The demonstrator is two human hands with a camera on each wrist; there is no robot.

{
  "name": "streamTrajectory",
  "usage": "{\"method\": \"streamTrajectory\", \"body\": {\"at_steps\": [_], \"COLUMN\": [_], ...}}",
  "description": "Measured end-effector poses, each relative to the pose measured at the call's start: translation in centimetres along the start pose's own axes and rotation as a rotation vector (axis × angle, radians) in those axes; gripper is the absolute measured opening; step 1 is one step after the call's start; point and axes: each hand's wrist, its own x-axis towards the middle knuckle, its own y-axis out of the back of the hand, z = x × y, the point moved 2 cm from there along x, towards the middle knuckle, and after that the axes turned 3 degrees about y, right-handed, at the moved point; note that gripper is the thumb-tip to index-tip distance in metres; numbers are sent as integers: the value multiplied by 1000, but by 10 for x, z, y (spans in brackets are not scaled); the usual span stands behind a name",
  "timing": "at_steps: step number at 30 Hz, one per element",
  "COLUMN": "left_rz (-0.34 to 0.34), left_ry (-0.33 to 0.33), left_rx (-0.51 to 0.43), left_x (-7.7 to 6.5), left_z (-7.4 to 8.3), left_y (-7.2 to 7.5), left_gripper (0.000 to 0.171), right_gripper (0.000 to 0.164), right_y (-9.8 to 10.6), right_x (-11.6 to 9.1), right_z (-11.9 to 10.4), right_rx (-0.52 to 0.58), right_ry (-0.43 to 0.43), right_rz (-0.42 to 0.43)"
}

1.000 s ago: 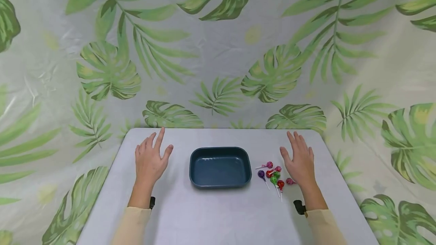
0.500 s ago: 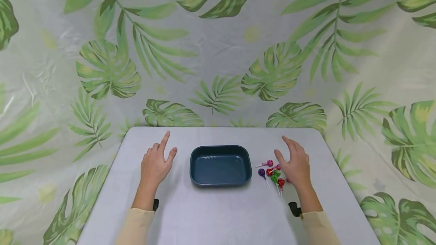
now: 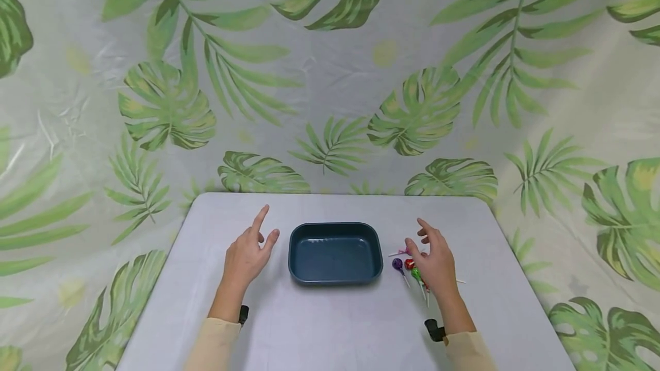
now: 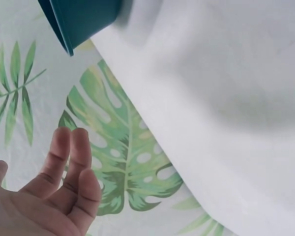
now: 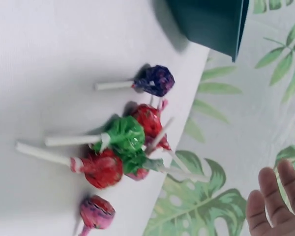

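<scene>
left hand (image 3: 245, 257) and right hand (image 3: 437, 267) hang loose, holding nothing; the box (image 3: 335, 256) is between them; lollipops (image 5: 125, 135) lie near the right one, some in a heap, so tugging one could drag others

no legible text, no brands; no numbers

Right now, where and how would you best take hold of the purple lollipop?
I'd pinch the purple lollipop by its white stick, just behind the round head, coming from above on the person's side with the right hand. The stick points toward the person and lies apart from the green lollipop, so it should offer a free, slim grip.
</scene>
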Motion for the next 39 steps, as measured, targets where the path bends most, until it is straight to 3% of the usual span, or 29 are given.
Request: {"method": "streamTrajectory", "body": {"at_steps": [7,17,26,31,39], "left_rz": [-51,-121,-254,-325,-405], "left_ry": [-2,22,71,104,147], "left_rx": [-93,-152,-262,-290,-375], "left_x": [-7,-12,-21,-25,-26], "left_z": [4,2,-4,-5,-5], "left_y": [-11,-28,-43,-51,-61], "left_gripper": [64,63,63,60,57], "right_gripper": [55,47,45,46,45], "right_y": [-15,-31,-39,-43,-51], "right_x": [-10,-22,-31,-36,-37], "right_z": [8,21,23,27,36], "right_rx": [88,177,101,0,-72], "right_ry": [-77,-101,-116,-138,-143], "right_rz": [-13,-10,-22,-67,-120]}}
